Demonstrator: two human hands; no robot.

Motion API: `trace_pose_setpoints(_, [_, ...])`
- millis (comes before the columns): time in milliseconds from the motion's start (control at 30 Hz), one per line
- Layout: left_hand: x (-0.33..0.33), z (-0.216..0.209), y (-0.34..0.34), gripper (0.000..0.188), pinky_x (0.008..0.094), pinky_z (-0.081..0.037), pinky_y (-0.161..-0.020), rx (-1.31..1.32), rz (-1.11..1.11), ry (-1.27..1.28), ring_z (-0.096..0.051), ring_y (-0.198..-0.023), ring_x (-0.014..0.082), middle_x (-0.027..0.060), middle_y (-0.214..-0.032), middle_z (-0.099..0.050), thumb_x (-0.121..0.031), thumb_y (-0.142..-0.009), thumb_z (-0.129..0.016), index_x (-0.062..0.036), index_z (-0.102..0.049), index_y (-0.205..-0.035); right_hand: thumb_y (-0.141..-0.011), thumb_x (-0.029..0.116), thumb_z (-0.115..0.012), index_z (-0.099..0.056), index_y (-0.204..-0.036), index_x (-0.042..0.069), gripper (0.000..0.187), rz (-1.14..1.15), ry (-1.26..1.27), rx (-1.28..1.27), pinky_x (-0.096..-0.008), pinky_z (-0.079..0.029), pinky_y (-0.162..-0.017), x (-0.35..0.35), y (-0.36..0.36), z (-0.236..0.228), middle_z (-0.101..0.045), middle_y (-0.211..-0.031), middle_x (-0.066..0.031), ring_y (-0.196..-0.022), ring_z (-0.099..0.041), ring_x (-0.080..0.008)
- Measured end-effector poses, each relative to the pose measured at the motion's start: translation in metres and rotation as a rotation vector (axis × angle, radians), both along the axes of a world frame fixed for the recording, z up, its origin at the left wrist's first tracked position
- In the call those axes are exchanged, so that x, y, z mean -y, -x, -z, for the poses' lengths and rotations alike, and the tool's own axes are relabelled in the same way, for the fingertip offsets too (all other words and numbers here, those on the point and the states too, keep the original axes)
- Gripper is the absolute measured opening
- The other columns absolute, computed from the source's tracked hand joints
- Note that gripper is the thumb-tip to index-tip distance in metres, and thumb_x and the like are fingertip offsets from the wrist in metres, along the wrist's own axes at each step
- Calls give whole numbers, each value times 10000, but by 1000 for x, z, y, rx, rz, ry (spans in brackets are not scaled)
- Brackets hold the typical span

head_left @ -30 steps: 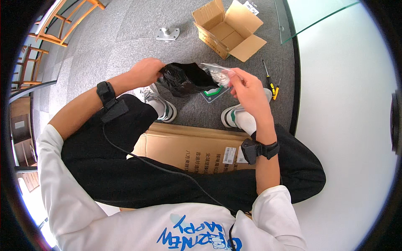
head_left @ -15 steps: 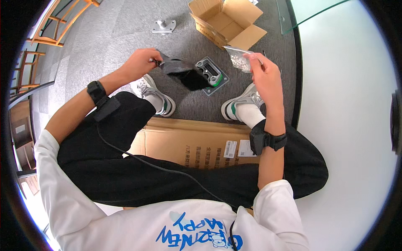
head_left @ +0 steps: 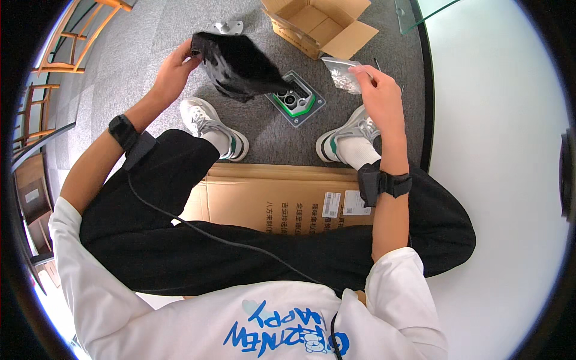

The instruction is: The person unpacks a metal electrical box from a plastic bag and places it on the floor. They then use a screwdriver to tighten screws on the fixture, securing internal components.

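A black plastic bag [head_left: 240, 69] hangs from my left hand [head_left: 174, 73], whose fingers are closed on its far left corner. The bag droops to the right, its tip overlapping a grey device with a green edge [head_left: 295, 103]. That device sits on a clear square plate [head_left: 312, 114] on the floor between my shoes. In my right hand [head_left: 381, 99] a small clear zip bag [head_left: 343, 77] is pinched at its edge, with several small pale pieces inside. Beyond the black bag, partly covered by it, lies a silver metal flange [head_left: 229, 27].
An open cardboard box [head_left: 318, 27] stands at the far side. A flat cardboard carton [head_left: 252, 192] lies under my legs. Wooden chairs [head_left: 63, 69] stand at far left, a glass panel [head_left: 432, 13] at far right, and a white surface [head_left: 492, 180] along the right.
My left hand has moved away and left, lifting the black bag, which now spreads wider. More of the green-edged device shows. My right hand keeps the zip bag in nearly the same place.
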State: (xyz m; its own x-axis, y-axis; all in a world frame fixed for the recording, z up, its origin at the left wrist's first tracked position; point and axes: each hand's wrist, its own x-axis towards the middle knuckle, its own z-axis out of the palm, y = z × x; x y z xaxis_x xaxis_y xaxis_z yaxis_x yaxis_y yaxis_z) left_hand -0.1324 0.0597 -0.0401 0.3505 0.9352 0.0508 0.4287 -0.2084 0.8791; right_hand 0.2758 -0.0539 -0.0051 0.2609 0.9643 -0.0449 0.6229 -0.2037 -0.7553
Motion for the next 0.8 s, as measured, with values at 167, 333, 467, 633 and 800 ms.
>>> trace_pose_setpoints(167, [3,-13,-1,124,342,-465,-927,-129,80,-163,-591,-1012,168,104,-1003,-652,-107,-1027,-584,-21,-572,-1116,-943,347,-697,-792,-1077,65,326,44,-42,197,-347,-486,-700,-4,-13,31,-648,-732,-119,-668,-590,-208])
trace_pose_setpoints(333, [3,-27,-15,146,340,-471,-875,-147,12,-99,-552,-902,175,99,-931,-630,-156,-1046,-583,-32,-560,-1121,-938,352,-707,-787,-1095,61,340,36,-112,138,-360,-496,-688,-3,-25,74,-685,-779,-132,-686,-625,-218])
trace_pose_setpoints(467, [19,-41,-32,119,331,-457,-854,-130,163,-28,-521,-905,147,69,-926,-603,-136,-1048,-579,-34,-551,-1103,-956,311,-708,-763,-1132,34,333,58,-38,116,-332,-494,-678,-6,-25,88,-700,-830,-116,-701,-628,-183])
trace_pose_setpoints(633, [30,-59,-46,96,332,-461,-886,-201,294,-92,-558,-937,169,83,-950,-608,-87,-1034,-586,-12,-576,-1093,-988,145,-676,-754,-1102,17,188,-55,-191,-111,-254,-497,-690,-10,-7,32,-721,-902,-45,-747,-633,-106])
trace_pose_setpoints(800, [34,-64,-52,89,356,-474,-867,-253,306,-53,-584,-890,237,142,-938,-611,-53,-1011,-590,-10,-568,-1086,-976,32,-657,-735,-1103,-3,153,-472,-281,-316,-253,-551,-795,9,21,-53,-731,-963,-53,-858,-691,-110])
